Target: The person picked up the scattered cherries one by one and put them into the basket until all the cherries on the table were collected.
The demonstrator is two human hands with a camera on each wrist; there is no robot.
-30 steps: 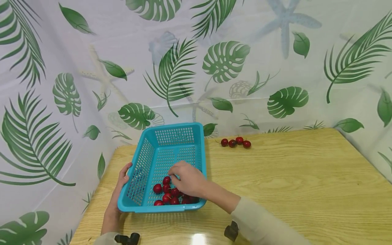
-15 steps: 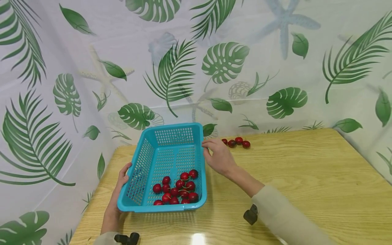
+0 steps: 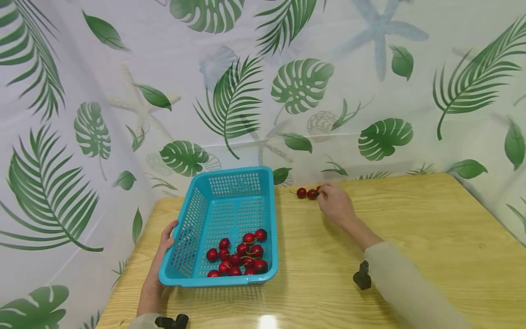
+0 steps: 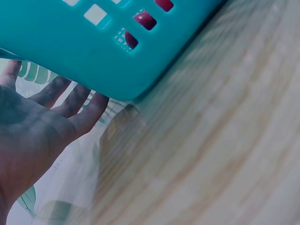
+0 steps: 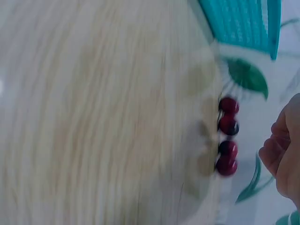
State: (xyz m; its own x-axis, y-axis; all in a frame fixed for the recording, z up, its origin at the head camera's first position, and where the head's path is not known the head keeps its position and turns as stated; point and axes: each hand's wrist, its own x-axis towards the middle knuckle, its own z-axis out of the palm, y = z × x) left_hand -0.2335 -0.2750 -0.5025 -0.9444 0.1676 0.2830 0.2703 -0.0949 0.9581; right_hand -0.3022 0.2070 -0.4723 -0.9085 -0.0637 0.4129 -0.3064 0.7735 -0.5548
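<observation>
A blue plastic basket [image 3: 226,281] with slotted walls holds several red cherries [image 3: 236,258] with stems, gathered in its near right part. My left hand [image 3: 166,244] supports its left side, the upper fingers at the rim. In the left wrist view the fingers [image 4: 75,101] reach out along the basket's outer wall. At the table's back edge, a small row of cherries [image 5: 228,124] lies right of the basket. Over the right end of that row is my right hand [image 3: 337,203], fingers curled, fingertips close to the cherries; the right wrist view shows nothing in its grip.
The wood-grain table [image 3: 394,228] runs right of the basket and up to a white leaf-print cloth [image 3: 255,91] behind and on the left. Black camera mounts [image 3: 362,276] sit on both wrists.
My right hand has come up out of the basket, passed over its right rim and moved right to the row of cherries. The left hand and the basket have stayed in place.
</observation>
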